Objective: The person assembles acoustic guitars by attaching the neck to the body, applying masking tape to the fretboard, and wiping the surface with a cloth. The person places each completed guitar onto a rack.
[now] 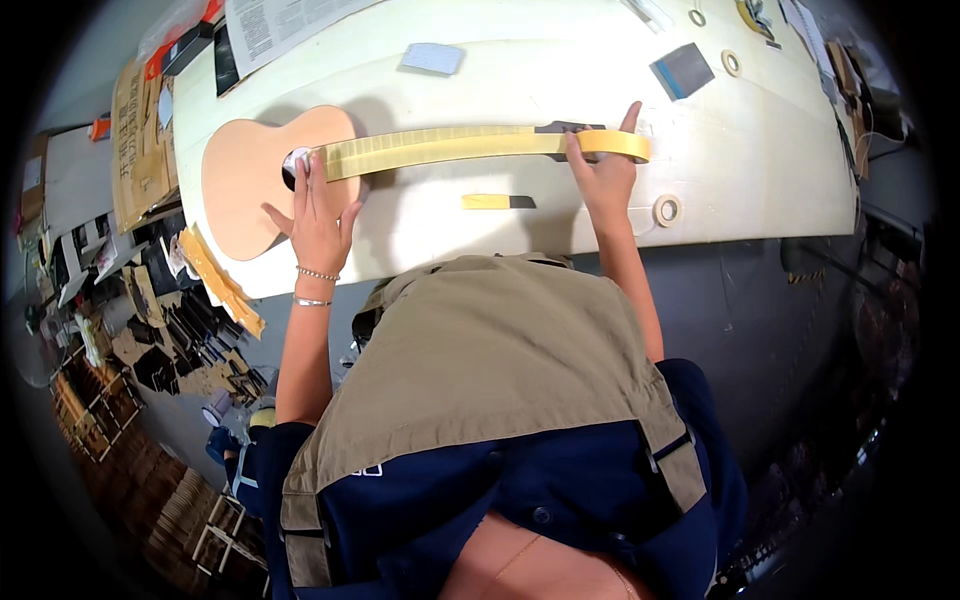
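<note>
Guitar (pixel 235 195) is lying on the pale table (pixel 410 240), yellow tape (pixel 430 148) already running soundhole (pixel 289 180) to headstock (pixel 556 127); left hand (pixel 318 235) is spreading open, gripping nothing, right hand (pixel 607 185) is holding the roll (pixel 632 146), strip apparently awaiting separation.

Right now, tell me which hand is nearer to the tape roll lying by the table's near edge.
Right. The right hand is just left of the tape roll; the left hand is much farther left, over the guitar.
</note>
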The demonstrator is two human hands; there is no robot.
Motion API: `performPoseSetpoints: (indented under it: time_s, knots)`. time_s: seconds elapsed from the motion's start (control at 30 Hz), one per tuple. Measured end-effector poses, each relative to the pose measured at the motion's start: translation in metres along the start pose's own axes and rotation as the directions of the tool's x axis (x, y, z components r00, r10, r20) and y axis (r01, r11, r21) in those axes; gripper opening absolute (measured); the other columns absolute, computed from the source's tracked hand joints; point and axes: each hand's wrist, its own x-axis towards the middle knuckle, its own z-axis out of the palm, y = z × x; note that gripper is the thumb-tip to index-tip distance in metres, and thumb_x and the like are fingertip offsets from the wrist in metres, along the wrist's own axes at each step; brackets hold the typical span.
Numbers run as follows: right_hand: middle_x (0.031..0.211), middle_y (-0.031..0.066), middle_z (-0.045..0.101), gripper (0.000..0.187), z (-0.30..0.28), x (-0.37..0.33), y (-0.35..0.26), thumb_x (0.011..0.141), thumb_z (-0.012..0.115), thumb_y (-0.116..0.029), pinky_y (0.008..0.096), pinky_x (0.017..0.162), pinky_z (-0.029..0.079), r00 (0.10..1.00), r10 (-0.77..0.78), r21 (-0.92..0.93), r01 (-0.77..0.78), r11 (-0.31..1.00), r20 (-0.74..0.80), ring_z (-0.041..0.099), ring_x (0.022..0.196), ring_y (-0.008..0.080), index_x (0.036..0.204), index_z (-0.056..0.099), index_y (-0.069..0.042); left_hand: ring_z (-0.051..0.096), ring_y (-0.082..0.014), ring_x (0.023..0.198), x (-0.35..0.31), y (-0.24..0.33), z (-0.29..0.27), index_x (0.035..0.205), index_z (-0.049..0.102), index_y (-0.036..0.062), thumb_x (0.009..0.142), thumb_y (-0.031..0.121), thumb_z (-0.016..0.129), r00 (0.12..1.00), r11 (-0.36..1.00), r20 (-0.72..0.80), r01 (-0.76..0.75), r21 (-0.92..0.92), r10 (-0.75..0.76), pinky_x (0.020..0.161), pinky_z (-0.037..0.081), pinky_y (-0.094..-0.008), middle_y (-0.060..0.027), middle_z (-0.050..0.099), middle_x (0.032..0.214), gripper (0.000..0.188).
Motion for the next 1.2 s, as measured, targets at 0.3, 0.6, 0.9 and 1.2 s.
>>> performPoseSetpoints:
  time_s: [0.3,0.6,0.9,1.2]
  knots:
    - [0.067,0.0019,0.059,0.088,0.009,0.0,0.009,0.078,0.069,-0.031,0.0424,0.101,0.038,0.96,-0.275,-0.327,0.244,0.913,-0.051,0.059,0.072,0.0217,0.139,0.021,0.01,0.013,-0.0299,0.141,0.007,0.067,0.009,0.145,0.024,0.0092,0.08,0.05,0.059,0.989,0.975,0.02,-0.144,-0.169,0.15,0.101,-0.007,-0.0668,-0.0084,0.022,0.152,0.085]
    - [0.086,0.0063,0.062,0.077,0.007,-0.002,0.016,0.092,0.044,-0.044,0.0485,0.107,0.021,0.987,-0.158,0.061,0.156,0.986,0.025,0.051,0.099,0.0306,0.14,0.018,0.01,0.041,-0.019,0.125,0.026,0.182,0.023,0.102,0.057,0.0099,0.077,0.021,0.067,0.762,0.713,-0.025,-0.617,-0.333,0.647,0.103,0.032,-0.0411,-0.0069,0.05,0.126,0.029]
    - [0.087,0.0047,0.062,0.074,0.008,-0.001,0.019,0.094,0.038,-0.049,0.0518,0.106,0.02,0.982,-0.187,0.06,0.185,0.981,0.029,0.052,0.098,0.0295,0.139,0.025,0.009,0.064,-0.0178,0.056,0.042,0.183,0.006,0.098,0.059,0.0038,0.079,0.018,0.072,0.986,0.573,0.162,0.105,-0.813,0.049,0.052,0.048,-0.0246,-0.0073,0.064,0.064,0.027]
    - [0.089,0.0062,0.061,0.072,0.007,0.001,0.021,0.094,0.037,-0.049,0.0536,0.107,0.019,0.977,-0.197,0.052,0.193,0.98,0.077,0.053,0.098,0.0298,0.138,0.029,0.007,0.055,-0.0021,0.059,0.061,0.201,0.01,0.129,0.049,0.0025,0.081,0.009,0.07,0.911,0.276,0.412,0.404,-0.872,-0.032,0.054,0.049,-0.0177,-0.0005,0.063,0.068,0.052]
